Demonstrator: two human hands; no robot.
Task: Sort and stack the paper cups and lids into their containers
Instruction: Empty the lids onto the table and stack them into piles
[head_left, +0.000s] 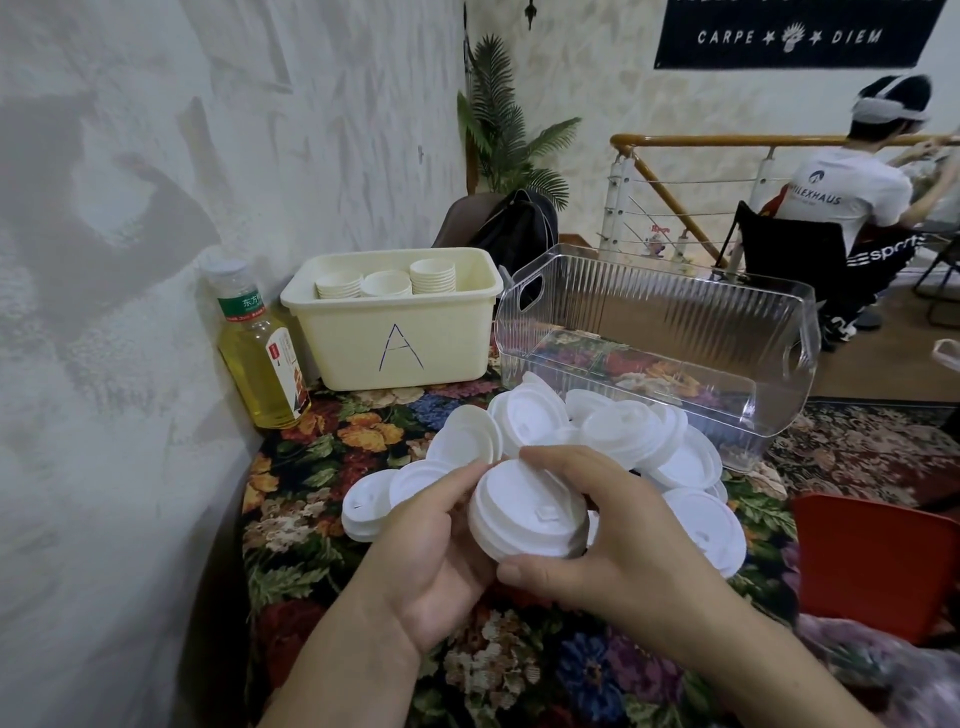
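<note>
White plastic cup lids (524, 514), nested in a short stack, sit gripped between both hands, left hand (436, 545) cupping beneath, right hand (602, 540) curled round the rim, probably squaring them. Beyond lies the loose lid pile (623, 431), then the clear ribbed bin (675, 322).

A bottle (260, 345) of yellow drink stands against the wall, up and left of the hands. Beyond them to the right, a seated person (852, 208) faces away; a potted palm (506, 140) fills the far corner.
</note>
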